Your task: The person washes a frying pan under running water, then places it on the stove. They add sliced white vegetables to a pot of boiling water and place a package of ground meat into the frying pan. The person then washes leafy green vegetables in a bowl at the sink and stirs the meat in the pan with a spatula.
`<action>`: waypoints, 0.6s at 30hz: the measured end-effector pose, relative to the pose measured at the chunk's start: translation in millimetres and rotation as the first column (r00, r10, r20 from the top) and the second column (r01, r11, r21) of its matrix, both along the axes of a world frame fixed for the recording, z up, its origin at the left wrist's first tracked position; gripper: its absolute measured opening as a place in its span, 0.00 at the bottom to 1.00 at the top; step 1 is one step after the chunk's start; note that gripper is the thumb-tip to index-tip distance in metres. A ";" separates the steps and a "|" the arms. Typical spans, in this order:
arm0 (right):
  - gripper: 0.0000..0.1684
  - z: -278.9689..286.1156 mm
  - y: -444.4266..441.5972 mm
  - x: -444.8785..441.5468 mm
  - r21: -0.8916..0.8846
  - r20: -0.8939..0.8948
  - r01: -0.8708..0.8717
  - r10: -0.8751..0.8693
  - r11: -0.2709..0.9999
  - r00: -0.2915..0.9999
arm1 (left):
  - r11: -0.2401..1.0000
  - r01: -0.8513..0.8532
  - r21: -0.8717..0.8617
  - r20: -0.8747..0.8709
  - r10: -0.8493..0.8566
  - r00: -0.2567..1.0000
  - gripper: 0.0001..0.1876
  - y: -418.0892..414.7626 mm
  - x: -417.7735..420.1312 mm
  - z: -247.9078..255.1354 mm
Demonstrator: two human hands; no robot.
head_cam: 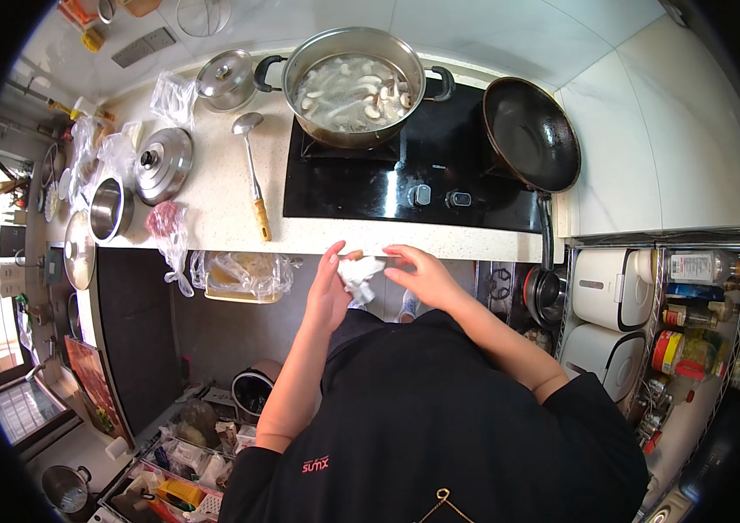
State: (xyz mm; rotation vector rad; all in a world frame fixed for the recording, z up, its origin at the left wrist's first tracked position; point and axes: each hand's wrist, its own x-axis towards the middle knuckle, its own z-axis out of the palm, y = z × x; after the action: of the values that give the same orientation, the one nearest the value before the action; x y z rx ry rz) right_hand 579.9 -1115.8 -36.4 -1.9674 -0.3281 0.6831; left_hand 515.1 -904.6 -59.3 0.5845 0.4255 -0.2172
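My left hand [329,287] holds a crumpled white tissue or cloth [361,271] in front of the counter's edge. Just right of it is my right hand [412,271], its fingers apart and curved towards the white piece; whether they touch it I cannot tell. Beyond my hands, a large two-handled steel pot [353,137] stands on the black gas hob [350,189], with sliced mushrooms [370,88] in cloudy liquid. A ladle with a wooden handle [253,170] lies on the counter to the left. A dark frying pan [530,134] sits at the hob's right.
Lidded steel pot [224,82], steel lid [164,165], small saucepan [110,209] and a plastic bag with reddish contents [167,225] stand or lie at left. A bagged tray [245,278] juts below the counter's edge. A wire shelf with jars [684,353] stands at right.
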 end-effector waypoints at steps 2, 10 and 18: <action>0.31 29.5 18.8 -2.8 -0.061 0.346 0.032 -0.009 0.998 0.938 | 0.993 0.029 -0.110 0.017 -0.027 0.999 0.30 -15.2 11.3 20.9; 0.30 48.8 31.8 20.9 -0.120 0.701 0.071 0.034 0.990 0.712 | 0.951 0.111 -0.287 0.084 -0.091 0.992 0.37 -63.1 27.9 80.0; 0.36 60.9 1.4 12.0 -0.263 0.760 -0.138 0.293 0.955 0.580 | 0.960 0.132 -0.249 0.035 -0.127 0.991 0.24 -55.7 13.1 57.2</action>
State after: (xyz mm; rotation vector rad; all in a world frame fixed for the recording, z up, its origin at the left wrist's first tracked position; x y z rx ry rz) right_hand 591.9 -1114.3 24.5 -2.3400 -1.1100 -0.1006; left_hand 528.2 -960.2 -2.2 0.3655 0.3352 -0.3849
